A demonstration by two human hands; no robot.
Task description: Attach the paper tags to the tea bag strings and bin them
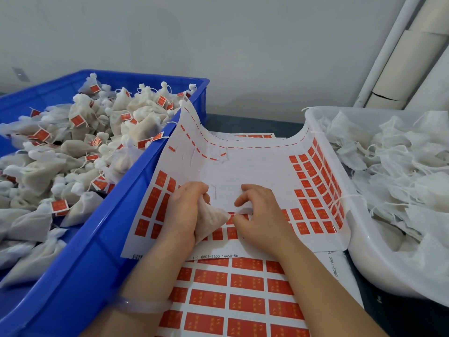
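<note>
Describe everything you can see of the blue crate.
The blue crate is a glossy plastic bin with a thick rolled rim, standing at the left. It is heaped with white tea bags, many carrying orange-red tags. The curled left edge of the sticker sheet leans against its right rim.

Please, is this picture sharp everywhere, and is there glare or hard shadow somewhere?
Head view: the light is soft and even, with no hard shadows; the translucent bangle on the left wrist is smeared by blur; the glossy red sticker tags at the right edge of the curled white sheet show faint glare.
</note>
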